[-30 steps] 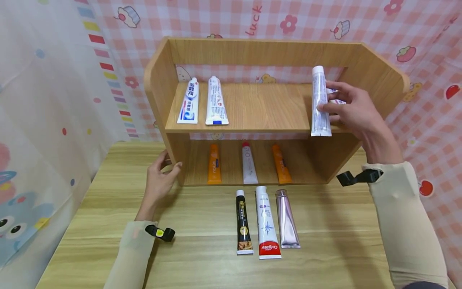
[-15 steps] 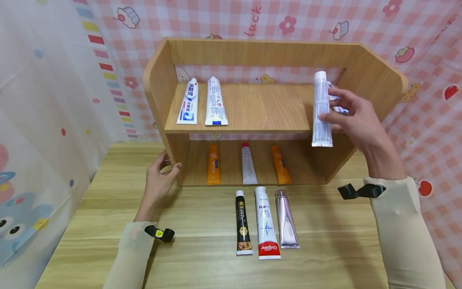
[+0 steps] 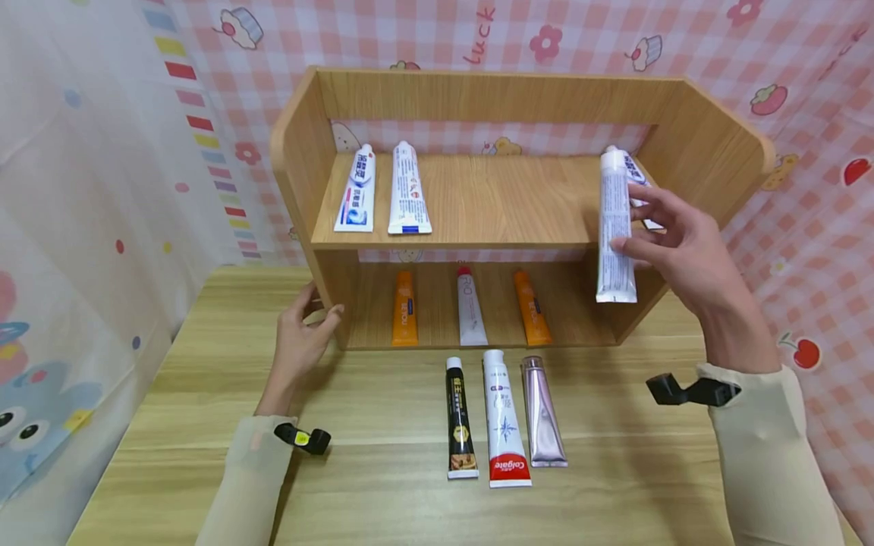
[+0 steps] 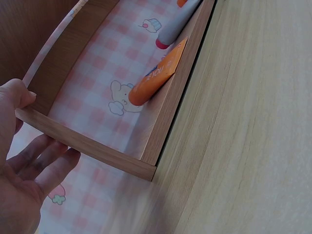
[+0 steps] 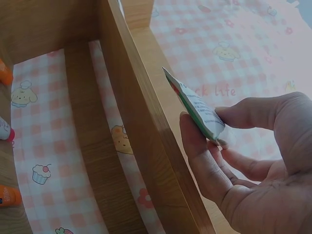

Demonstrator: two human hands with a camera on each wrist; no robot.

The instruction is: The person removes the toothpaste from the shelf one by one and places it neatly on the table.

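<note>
My right hand (image 3: 683, 243) pinches a white toothpaste tube (image 3: 616, 235) between thumb and fingers, cap up. The tube overlaps the right end of the upper shelf and its front edge in the head view. In the right wrist view, the tube (image 5: 197, 109) shows a green side and a printed white side, close to the shelf edge. Partly hidden behind it, another white and blue tube (image 3: 636, 173) lies on the upper shelf. My left hand (image 3: 303, 337) grips the left side panel of the wooden shelf (image 4: 92, 148), thumb on one face and fingers on the other.
Two white tubes, one with blue lettering (image 3: 356, 193) and one printed (image 3: 408, 193), lie at the upper left. Below lie two orange tubes (image 3: 405, 311) and a pale red-capped one (image 3: 471, 311). On the table are a black tube (image 3: 460, 425), a Colgate tube (image 3: 505, 425) and a metallic-pink tube (image 3: 543, 417).
My right hand has drawn the toothpaste tube downward and slightly right in the head view, showing more of the tube behind it. The left hand stays on the side panel.
</note>
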